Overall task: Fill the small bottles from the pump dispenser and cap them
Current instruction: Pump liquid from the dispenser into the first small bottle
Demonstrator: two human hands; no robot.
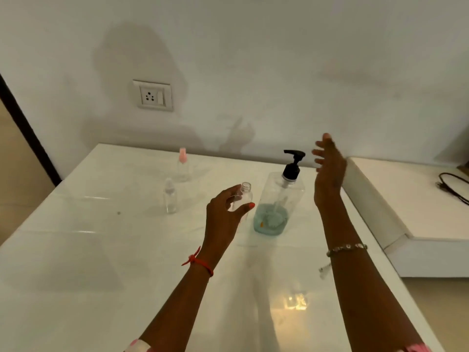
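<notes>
By table (101, 250) right edge: dispenser (280, 199), upright, little blue liquid.
Left hand (223, 219): grips uncapped bottle (244, 195), just beside dispenser.
Right hand (328, 174): fingers spread, empty, near dispenser top.
Risk: spout may miss narrow bottle mouth, spilling.

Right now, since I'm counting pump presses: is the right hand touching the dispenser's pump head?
Apart. The head view shows bare wall between the open right hand and the black pump head.

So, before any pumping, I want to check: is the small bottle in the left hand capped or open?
Open: the small bottle in the left hand shows a bare round mouth, with no cap.
</notes>
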